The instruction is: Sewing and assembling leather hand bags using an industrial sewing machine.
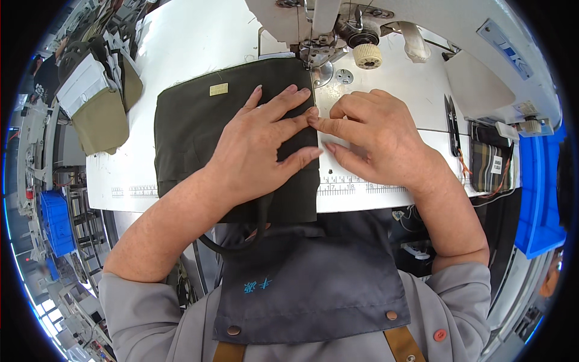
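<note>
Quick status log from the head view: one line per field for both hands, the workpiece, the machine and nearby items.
Left hand: palm down, fingers spread on the dark green fabric
Left hand point: left hand
Right hand: right hand, fingers bent, fingertip at the fabric's right edge
Workpiece: dark green fabric on white table; yellowish patch near far edge
Machine: sewing machine; fabric's far right corner at its foot area, whether clamped unclear
Right side: black snips
Left side: olive fabric pieces
</note>
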A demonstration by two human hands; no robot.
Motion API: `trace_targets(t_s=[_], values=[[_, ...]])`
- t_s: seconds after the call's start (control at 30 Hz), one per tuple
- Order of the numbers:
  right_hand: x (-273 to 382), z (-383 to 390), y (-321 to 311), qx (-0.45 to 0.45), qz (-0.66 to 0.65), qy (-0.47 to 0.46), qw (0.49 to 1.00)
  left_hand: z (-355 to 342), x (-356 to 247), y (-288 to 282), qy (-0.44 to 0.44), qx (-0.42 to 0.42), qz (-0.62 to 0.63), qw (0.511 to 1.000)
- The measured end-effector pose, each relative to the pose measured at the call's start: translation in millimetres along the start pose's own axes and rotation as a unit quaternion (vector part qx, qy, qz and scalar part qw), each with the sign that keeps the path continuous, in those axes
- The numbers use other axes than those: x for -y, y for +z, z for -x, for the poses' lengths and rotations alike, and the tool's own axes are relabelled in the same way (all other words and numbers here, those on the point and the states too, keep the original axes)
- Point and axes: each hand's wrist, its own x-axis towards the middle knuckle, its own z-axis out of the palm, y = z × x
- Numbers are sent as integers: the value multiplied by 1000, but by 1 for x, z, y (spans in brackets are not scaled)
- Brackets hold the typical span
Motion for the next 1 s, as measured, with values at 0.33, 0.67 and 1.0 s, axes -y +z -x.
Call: trace_targets(t_s=[0.33,0.67,1.0], values=[[-4,1,-1,12,-11,2,1000,13,-12,-15,25,55,13,998],[-4,0,0,29,-22,36,999,13,-5,-15,14,42,22,999],[-13,-11,7,23,47,88,995,-15,28,-12,30,22,4,999]])
